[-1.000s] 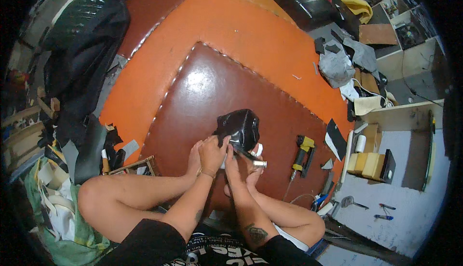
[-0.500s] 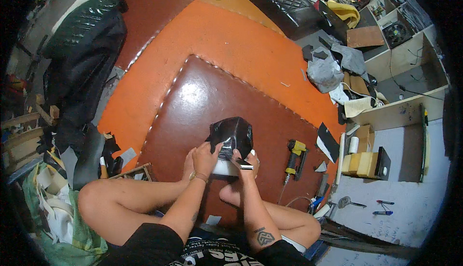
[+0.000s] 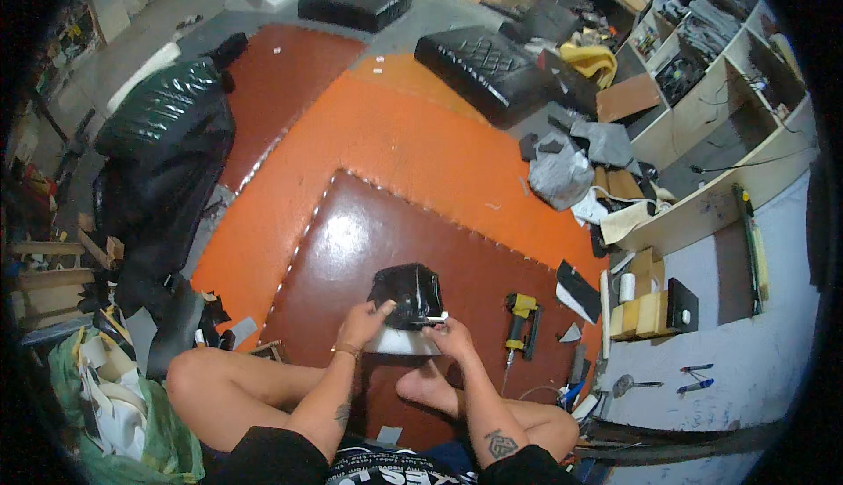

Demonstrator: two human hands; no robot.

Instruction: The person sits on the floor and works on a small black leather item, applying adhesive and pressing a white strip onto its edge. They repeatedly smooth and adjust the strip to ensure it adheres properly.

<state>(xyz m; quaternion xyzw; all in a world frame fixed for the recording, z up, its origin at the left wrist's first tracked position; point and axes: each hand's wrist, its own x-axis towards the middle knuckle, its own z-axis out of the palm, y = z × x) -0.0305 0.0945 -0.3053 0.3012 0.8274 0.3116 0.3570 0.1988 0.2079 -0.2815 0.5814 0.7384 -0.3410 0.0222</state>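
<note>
A glossy black vinyl piece point(image 3: 404, 287) sits over a white block point(image 3: 393, 343) between my knees, on the brown padded mat point(image 3: 360, 230). My left hand point(image 3: 363, 322) grips the black piece at its lower left, thumb pressed on it. My right hand point(image 3: 452, 340) is closed on a small light-coloured cylindrical object point(image 3: 435, 317) at the black piece's lower right; what exactly it is I cannot tell. A yellow and black pneumatic tool point(image 3: 520, 318) with a hose lies on the mat to the right of my right hand.
Dark vinyl material point(image 3: 154, 177) is heaped left, above a green sack point(image 3: 88, 419) of scraps. Black quilted cushion point(image 3: 465, 68), grey scraps point(image 3: 558, 173) and shelving point(image 3: 720, 63) lie farther right. A pale board point(image 3: 711, 380) with foam blocks and pens is at the right.
The view has tilted up, showing more floor and cushions behind. My hands and the black piece sit lower in the picture, and more of the white block shows than a second ago.
</note>
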